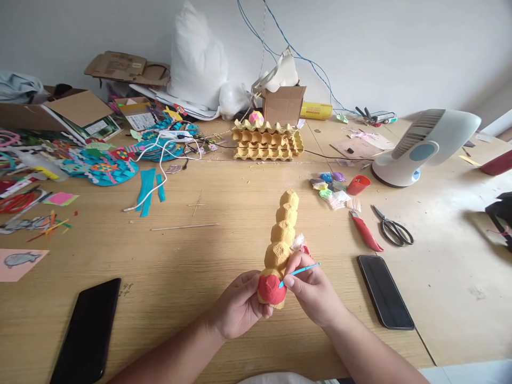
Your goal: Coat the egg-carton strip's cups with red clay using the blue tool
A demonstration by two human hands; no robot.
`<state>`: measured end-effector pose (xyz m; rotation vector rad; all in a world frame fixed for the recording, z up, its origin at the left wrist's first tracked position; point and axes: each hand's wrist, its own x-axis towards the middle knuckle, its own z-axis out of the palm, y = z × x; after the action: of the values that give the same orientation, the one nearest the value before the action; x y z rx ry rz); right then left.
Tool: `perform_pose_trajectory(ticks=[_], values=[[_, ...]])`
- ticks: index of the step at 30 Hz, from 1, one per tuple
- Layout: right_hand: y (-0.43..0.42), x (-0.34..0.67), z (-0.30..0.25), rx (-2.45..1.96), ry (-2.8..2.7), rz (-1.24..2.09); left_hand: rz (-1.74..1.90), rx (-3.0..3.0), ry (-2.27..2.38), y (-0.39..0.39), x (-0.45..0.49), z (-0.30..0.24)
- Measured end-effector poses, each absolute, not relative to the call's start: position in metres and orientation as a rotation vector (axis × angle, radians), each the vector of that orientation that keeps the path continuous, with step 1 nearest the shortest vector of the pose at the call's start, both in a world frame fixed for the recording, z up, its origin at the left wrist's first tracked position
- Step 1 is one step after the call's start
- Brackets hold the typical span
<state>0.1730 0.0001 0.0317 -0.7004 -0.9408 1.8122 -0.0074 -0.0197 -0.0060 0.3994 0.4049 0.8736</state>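
A yellow strip of egg carton [282, 233] with several bumps points away from me over the table. Its near bump is covered with red clay [272, 289]. My left hand [239, 304] is closed around the near end, thumb on top and fingers underneath. Between the thumb and fingers of my right hand [310, 290] is a thin blue clay modelling tool [300, 271]. The tool's flattened tip touches the right side of the red clay. Just beyond my right fingers lies a crumpled clear wrapper [299, 244] with some red in it, partly hidden by the hand.
Two phones, a black one [88, 325] and another [385, 292], lie at either side. Scissors [394, 226], a red-handled knife [366, 232], a red cup [359, 184] and clay packets [328, 186] sit at right. Egg trays [264, 153] and a white fan [424, 146] stand farther back.
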Motion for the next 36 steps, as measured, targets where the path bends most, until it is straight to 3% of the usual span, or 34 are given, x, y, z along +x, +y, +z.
perform_pose_trajectory(ticks=[9, 18, 29, 36], values=[[0.005, 0.170, 0.039, -0.654, -0.899, 1.843, 0.999, 0.215, 0.550, -0.012, -0.008, 0.007], [0.004, 0.178, 0.030, -0.915, -1.033, 1.504, 1.132, 0.407, 0.617, -0.008, -0.008, 0.001], [0.002, 0.173, 0.039, -0.636, -0.769, 1.939, 1.090, 0.432, 0.600, -0.010, -0.011, 0.001], [0.001, 0.170, 0.034, -0.518, -0.622, 1.969, 1.002, 0.527, 0.563, -0.012, -0.010, -0.003]])
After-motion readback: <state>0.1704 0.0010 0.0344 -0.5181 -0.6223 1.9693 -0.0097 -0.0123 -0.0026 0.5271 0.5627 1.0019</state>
